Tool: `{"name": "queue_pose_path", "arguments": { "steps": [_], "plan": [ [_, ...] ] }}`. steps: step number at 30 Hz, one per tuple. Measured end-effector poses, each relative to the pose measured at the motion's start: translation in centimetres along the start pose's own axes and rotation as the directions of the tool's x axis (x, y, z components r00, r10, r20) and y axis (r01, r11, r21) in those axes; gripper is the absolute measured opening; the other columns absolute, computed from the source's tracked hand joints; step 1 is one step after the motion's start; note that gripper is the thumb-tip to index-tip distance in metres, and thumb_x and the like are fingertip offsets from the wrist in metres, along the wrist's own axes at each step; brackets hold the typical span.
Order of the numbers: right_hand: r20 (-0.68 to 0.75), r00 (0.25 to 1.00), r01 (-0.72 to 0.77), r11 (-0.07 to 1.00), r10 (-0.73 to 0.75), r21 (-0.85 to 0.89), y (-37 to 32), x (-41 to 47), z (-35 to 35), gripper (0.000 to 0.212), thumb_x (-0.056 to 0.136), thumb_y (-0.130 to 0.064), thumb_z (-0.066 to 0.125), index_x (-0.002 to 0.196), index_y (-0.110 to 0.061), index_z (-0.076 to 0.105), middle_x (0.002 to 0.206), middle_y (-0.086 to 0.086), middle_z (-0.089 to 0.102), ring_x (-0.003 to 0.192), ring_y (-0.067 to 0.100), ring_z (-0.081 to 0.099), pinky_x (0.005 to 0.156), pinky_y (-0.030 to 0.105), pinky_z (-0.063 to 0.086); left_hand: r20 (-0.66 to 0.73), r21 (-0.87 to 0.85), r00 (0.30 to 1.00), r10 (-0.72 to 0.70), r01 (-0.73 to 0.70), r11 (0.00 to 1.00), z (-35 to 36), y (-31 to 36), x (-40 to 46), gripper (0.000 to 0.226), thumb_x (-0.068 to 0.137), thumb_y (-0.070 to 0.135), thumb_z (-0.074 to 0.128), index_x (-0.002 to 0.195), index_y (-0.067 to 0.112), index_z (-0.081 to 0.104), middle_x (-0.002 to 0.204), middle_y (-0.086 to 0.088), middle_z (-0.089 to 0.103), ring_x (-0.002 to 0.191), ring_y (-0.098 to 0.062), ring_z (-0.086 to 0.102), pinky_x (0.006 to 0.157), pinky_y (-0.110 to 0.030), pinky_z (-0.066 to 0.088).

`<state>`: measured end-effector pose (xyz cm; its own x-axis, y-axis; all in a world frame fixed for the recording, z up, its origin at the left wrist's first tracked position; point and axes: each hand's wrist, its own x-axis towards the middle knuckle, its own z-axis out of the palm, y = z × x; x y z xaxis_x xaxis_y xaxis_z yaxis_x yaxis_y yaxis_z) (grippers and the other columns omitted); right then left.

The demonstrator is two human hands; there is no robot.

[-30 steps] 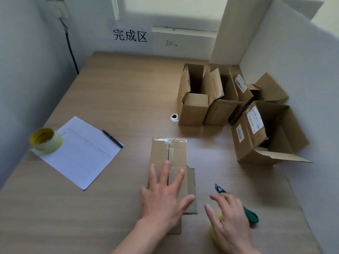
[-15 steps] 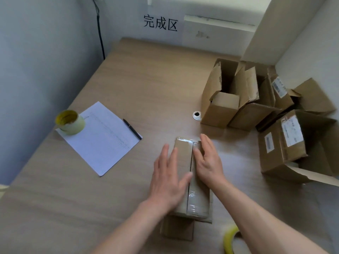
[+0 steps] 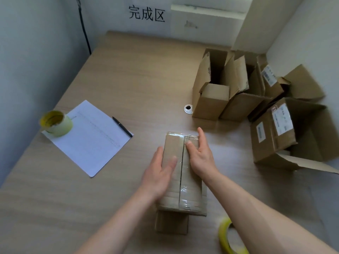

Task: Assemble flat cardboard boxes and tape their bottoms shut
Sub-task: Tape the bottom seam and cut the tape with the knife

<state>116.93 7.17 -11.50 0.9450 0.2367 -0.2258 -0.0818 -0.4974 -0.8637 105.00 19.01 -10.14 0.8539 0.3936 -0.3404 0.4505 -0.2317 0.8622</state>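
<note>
Now both hands (image 3: 180,162) flat, gripping box (image 3: 180,182) sides; left fingers moved off top

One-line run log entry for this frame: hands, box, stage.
stage: pressing tape on box bottom | left hand: flat on box | right hand: flat on box, right of seam | tape roll: near edge of table

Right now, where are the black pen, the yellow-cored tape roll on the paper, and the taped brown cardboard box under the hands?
black pen (image 3: 122,126): head view, mid-barrel.
yellow-cored tape roll (image 3: 57,123): head view, outer side wall.
taped brown cardboard box (image 3: 187,191): head view, taped top face.
</note>
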Motion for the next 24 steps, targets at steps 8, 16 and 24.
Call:
{"name": "queue_pose_path", "arguments": {
  "steps": [8,16,24],
  "plan": [
    [-0.094,0.984,-0.131,0.976,0.148,0.171,-0.5,-2.6,-0.7,0.066,0.098,-0.044,0.049,0.155,-0.028,0.022,0.128,-0.003,0.056,0.127,0.019,0.05,0.108,0.031,0.034,-0.408,-0.185,0.91,0.072,-0.16,0.97,3.4,-2.8,-6.1,0.052,0.09,0.036,0.047,0.138,0.017,0.049,0.121,0.024,0.058,0.106,0.025,0.049,0.087,0.003,0.034],
    [-0.178,0.964,-0.15,0.955,0.199,0.256,3.4,-11.1,1.9,0.036,0.104,-0.037,0.04,0.132,-0.023,0.057,0.121,-0.006,0.067,0.114,0.014,0.06,0.09,0.021,0.047,-0.299,-0.087,0.952,0.069,-0.099,0.991,2.3,-2.4,-6.0,0.046,0.097,0.036,0.043,0.14,0.019,0.05,0.13,0.012,0.06,0.119,0.001,0.055,0.098,-0.013,0.041],
    [-0.097,0.993,0.106,0.881,-0.069,0.461,-3.3,-9.5,-2.5,0.03,0.104,-0.041,0.036,0.114,-0.033,0.063,0.11,-0.005,0.069,0.1,0.011,0.064,0.083,0.03,0.055,-0.091,-0.348,0.984,0.152,-0.174,0.921,-5.0,3.4,-4.1,0.055,0.071,-0.015,0.051,0.111,0.02,0.064,0.114,0.008,0.069,0.109,-0.008,0.062,0.083,-0.028,0.056]
  ]
}}
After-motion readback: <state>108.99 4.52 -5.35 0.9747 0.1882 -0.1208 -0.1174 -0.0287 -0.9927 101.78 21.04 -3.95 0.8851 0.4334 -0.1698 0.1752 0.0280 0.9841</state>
